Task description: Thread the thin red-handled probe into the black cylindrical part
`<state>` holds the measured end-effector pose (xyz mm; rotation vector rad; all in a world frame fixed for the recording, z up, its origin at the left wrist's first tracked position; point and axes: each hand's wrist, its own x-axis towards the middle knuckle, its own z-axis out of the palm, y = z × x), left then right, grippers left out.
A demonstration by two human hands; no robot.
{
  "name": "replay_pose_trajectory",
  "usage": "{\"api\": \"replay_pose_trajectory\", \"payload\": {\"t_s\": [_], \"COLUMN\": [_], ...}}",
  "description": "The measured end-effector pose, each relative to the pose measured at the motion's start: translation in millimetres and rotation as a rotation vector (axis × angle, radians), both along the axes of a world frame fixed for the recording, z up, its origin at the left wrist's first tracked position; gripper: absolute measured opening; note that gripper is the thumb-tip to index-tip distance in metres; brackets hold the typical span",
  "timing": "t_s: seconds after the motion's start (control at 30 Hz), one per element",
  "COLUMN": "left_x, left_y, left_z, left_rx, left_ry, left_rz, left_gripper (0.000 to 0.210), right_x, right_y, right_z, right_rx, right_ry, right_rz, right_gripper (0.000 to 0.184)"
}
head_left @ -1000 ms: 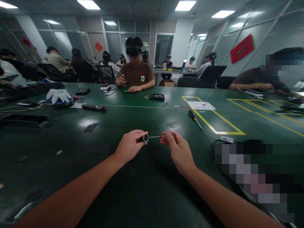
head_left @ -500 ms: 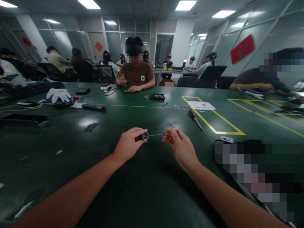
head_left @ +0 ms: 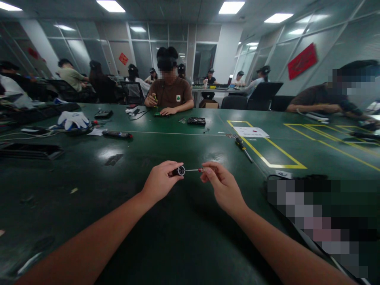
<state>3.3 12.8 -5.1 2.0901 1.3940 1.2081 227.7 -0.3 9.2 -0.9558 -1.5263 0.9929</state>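
Left hand: At nine o'clock of the working gap, the left hand [head_left: 163,180] pinches a dark cylinder [head_left: 180,171] between thumb and fingers, its pale-ringed end turned toward three o'clock and the wearer.
Right hand: At three o'clock, the right hand [head_left: 223,184] is clamped on what looks like a slim screwdriver [head_left: 200,170], red at the collar, its thin shaft pointing to nine.
Shaft and rim: The metal reaches the cylinder's ringed end above a green table [head_left: 154,245]; whether the tip sits inside or only touches the rim cannot be told.
Steady pinch: Good handling here likely calls for a firm left grip just behind the ring, quiet wrists and a shaft square to whatever it bears on.
Light touch: Small finger movements under modest pressure should lessen the risk of the tip slipping toward the left fingers.
Nearby tools: A black-and-yellow screwdriver [head_left: 244,149] lies at two o'clock, a dark case [head_left: 196,121] at twelve, white-and-blue gloves [head_left: 73,119] at ten.
Across the table: A co-worker [head_left: 171,93] in brown sits between eleven and twelve.
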Motion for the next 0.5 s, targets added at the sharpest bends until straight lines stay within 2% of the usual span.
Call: {"api": "replay_pose_trajectory", "payload": {"t_s": [0.1,0.2,0.4,0.5], "left_x": [0.1,0.9,3.1,3.1], "left_y": [-1.0,-2.2,-3.2,-2.0], "left_z": [1.5,2.3,2.3,0.1], "left_rx": [-0.041,-0.063,-0.075,-0.062], "left_ry": [0.043,0.072,0.060,0.047], "left_rz": [0.001,-0.009,-0.028,-0.022], "left_gripper": [0.043,0.043,0.046,0.046], "right_x": [-0.5,-2.0,-3.7,-3.8], "right_y": [-1.8,-0.1,7.3,7.6], "right_z": [1.0,-1.9,-6.9,-7.9], "right_rx": [-0.034,-0.085,-0.218,-0.202], "right_ry": [0.014,0.062,0.280,0.258], "right_rz": [0.041,-0.021,-0.110,-0.083], "right_gripper": [0.028,0.036,0.027,0.025]}}
